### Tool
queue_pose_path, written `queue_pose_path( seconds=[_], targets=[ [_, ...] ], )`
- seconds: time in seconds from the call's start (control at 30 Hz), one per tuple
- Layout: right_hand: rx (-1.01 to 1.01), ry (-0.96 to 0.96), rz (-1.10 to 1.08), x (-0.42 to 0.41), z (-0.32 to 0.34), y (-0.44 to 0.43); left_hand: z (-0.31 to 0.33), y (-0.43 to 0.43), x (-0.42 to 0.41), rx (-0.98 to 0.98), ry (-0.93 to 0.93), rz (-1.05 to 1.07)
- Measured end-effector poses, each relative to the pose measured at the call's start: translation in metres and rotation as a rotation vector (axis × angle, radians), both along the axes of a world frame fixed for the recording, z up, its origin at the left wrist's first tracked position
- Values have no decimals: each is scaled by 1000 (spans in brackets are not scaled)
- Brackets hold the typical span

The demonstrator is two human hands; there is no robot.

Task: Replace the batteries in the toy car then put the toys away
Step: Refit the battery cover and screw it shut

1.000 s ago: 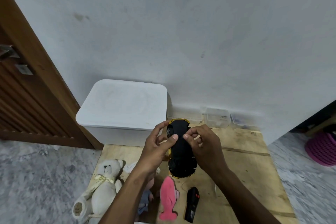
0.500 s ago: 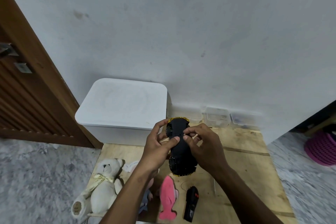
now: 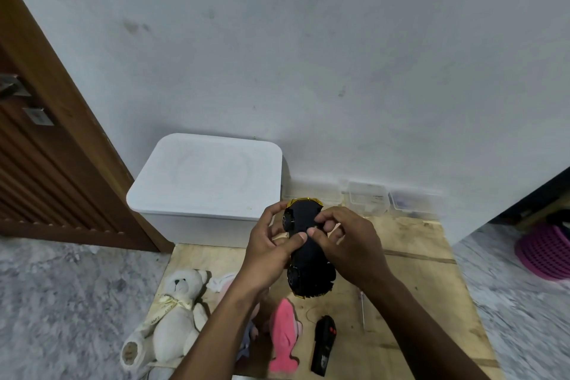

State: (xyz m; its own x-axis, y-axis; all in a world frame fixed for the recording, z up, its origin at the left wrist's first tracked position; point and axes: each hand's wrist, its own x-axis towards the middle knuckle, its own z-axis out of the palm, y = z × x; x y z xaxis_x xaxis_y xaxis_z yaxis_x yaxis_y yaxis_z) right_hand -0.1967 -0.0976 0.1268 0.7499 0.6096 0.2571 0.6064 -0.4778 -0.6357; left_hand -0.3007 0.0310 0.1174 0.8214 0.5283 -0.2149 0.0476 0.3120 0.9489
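Observation:
I hold the toy car [image 3: 308, 271] upside down above a wooden board, its black underside facing me and a yellow body edge showing at the far end. My left hand [image 3: 271, 250] grips its left side, thumb pressed on the middle of the underside. My right hand [image 3: 348, 244] grips the right side, thumb and forefinger pinching at the same spot. Below lie a black remote control [image 3: 324, 345], a pink fish toy [image 3: 283, 336] and a white teddy bear [image 3: 175, 318]. Batteries are not visible.
A white lidded bin [image 3: 209, 179] stands against the wall behind the wooden board [image 3: 416, 287]. Clear plastic containers [image 3: 368, 196] line the wall at the right. A wooden door [image 3: 46, 163] is at the left, a pink basket [image 3: 546, 253] at the far right.
Both hands with the car have shifted slightly up and away from me. My thumbs have stayed pressed together on the car's underside. The toys on the board have not moved.

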Motion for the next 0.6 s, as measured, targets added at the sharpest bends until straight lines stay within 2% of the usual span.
queue_pose_path(
  seconds=[0.4, 0.53, 0.6],
  targets=[
    [24, -28, -19, 0, -6, -4, -3, -3, -2, 18, 11, -1],
    [291, 269, -194, 10, -22, -18, -4, -5, -4, 17, 18, 25],
    [324, 358, -302, 22, -39, -30, -7, -4, -6, 34, 25, 34]
  ],
)
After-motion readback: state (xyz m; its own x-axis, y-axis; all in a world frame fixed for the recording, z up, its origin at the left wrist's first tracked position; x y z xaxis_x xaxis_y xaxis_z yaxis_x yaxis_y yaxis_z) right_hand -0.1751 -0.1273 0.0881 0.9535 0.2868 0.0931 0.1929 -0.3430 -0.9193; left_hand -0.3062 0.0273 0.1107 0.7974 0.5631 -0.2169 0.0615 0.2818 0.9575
